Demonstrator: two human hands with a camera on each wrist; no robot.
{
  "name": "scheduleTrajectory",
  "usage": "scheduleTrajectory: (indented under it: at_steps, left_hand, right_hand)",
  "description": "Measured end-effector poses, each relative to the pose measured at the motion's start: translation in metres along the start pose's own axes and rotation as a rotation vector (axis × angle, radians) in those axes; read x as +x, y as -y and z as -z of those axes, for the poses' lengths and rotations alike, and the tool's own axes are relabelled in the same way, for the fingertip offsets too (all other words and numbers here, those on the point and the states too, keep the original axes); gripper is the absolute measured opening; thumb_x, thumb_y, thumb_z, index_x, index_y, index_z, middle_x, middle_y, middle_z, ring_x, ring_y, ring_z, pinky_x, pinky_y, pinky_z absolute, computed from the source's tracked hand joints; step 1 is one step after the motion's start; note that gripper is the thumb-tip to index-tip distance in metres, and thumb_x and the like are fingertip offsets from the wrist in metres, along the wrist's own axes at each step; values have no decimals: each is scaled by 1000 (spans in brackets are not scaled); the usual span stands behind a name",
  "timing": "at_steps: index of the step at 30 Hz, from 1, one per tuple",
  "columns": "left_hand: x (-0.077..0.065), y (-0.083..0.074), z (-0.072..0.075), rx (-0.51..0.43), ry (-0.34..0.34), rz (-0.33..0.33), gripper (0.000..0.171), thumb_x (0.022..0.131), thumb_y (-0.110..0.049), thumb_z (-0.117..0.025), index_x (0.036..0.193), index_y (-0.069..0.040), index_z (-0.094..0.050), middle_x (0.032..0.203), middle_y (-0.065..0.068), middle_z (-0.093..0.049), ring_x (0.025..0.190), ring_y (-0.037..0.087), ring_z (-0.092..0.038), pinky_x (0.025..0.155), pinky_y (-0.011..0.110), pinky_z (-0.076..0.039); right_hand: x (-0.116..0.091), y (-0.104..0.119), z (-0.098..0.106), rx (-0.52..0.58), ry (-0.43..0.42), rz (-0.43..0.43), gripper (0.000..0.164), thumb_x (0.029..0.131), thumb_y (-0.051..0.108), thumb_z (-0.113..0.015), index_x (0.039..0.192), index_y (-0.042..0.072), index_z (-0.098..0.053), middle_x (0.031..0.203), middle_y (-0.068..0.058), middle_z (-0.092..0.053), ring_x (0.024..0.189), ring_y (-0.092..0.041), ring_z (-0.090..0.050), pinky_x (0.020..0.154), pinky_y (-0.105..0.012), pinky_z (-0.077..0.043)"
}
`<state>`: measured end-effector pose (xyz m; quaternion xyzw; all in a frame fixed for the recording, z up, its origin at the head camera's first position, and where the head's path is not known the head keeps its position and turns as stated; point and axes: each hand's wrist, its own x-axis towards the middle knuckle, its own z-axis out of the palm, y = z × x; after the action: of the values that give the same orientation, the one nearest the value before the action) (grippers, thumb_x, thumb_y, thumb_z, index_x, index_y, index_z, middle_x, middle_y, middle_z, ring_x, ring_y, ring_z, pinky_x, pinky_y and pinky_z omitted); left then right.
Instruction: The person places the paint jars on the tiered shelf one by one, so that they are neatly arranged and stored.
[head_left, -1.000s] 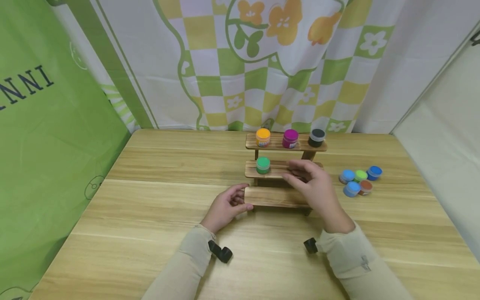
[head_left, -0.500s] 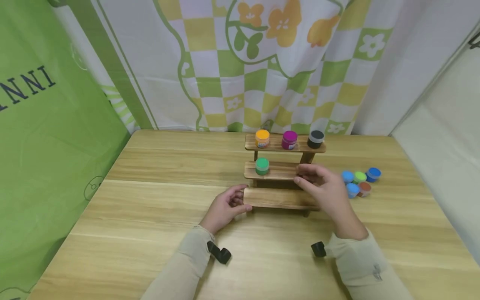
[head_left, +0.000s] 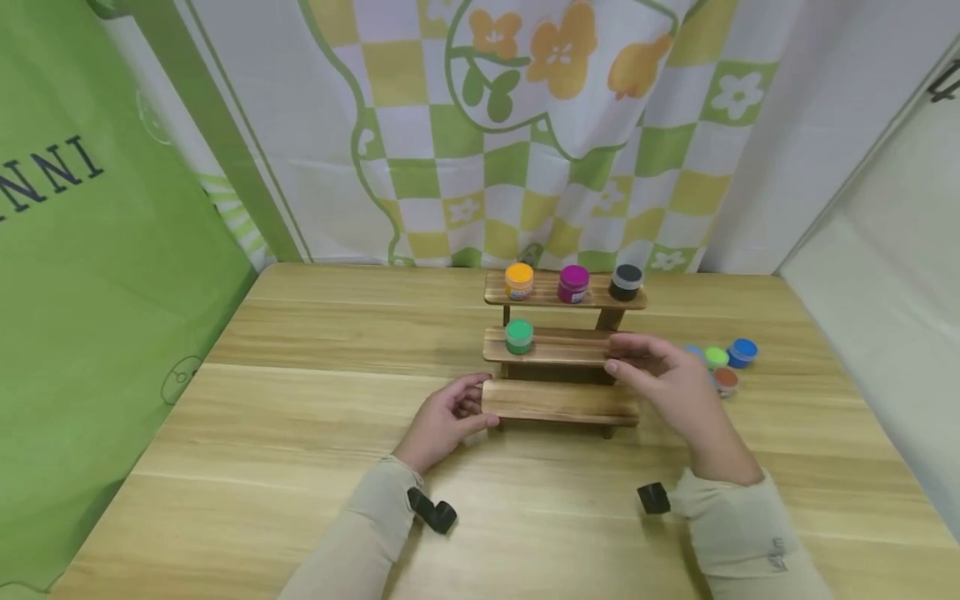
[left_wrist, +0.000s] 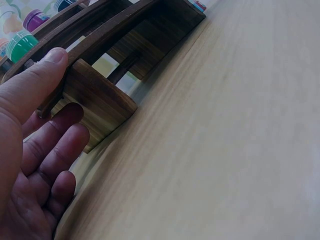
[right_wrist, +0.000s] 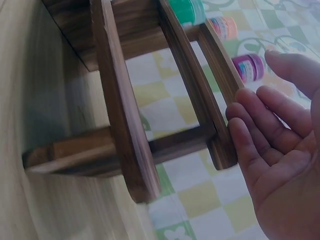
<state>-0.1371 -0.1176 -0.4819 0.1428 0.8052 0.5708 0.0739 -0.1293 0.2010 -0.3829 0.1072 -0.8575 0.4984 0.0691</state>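
A three-tier wooden stand (head_left: 558, 404) stands on the table. My left hand (head_left: 438, 425) grips the left end of its lowest tier. In the left wrist view the thumb (left_wrist: 42, 72) lies against that tier's edge, the other fingers curled below. My right hand (head_left: 678, 392) is at the right end of the middle tier. Its fingertips are right at that end in the right wrist view, thumb held apart, palm bare. A green paint pot (head_left: 519, 335) sits at the middle tier's left. Orange (head_left: 519, 281), purple (head_left: 573, 283) and black (head_left: 626, 282) pots line the top tier.
Right of the stand several more paint pots cluster: dark blue (head_left: 742, 352), light green (head_left: 716, 357) and brown (head_left: 725, 382), plus light blue ones mostly hidden by my right hand. A patterned curtain (head_left: 420, 179) hangs behind the table.
My right hand has drawn back to the right along the middle tier, from over its surface to its end, and now covers the light blue pots. My left hand keeps its place.
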Motion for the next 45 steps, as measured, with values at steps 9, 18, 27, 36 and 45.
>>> scheduleTrajectory:
  at_steps: [9, 18, 27, 36, 45]
  left_hand:
    - [0, 1, -1, -15, 12, 5, 63, 84, -27, -83, 140, -15, -57, 109, 0, -65, 94, 17, -62, 82, 31, -54]
    - [0, 0, 1, -3, 5, -2, 64, 84, -25, -83, 141, -14, -57, 108, 0, -65, 94, 17, -63, 82, 31, -54]
    - [1, 2, 0, 4, -2, -11, 63, 83, -25, -83, 140, -14, -57, 108, 0, -65, 93, 17, -63, 82, 31, -54]
    - [1, 2, 0, 1, 1, -12, 63, 83, -24, -84, 140, -14, -57, 108, 0, -66, 94, 17, -64, 82, 30, -54]
    - [-1, 1, 0, -7, 4, -5, 63, 84, -26, -83, 140, -15, -57, 109, 0, -66, 94, 17, -63, 82, 30, -54]
  right_hand:
    - [-1, -7, 16, -50, -6, -21, 35, 95, 25, -72, 123, 5, -68, 117, -14, -70, 92, 3, -64, 77, -11, -51]
    - [0, -18, 36, -132, -24, -64, 38, 95, 30, -71, 123, 4, -68, 117, -17, -70, 89, 6, -63, 74, -10, -51]
    - [-2, -37, 58, -152, -20, -158, 47, 96, 38, -69, 131, 6, -63, 119, -5, -68, 91, 11, -59, 75, -9, -47]
    - [-6, -46, 73, -106, -54, -226, 54, 95, 40, -69, 134, 4, -60, 106, 26, -62, 89, 10, -60, 66, -23, -56]
    - [-7, -59, 82, -138, -50, -293, 60, 95, 45, -68, 138, 5, -57, 106, 25, -61, 91, 11, -57, 71, -18, -55]
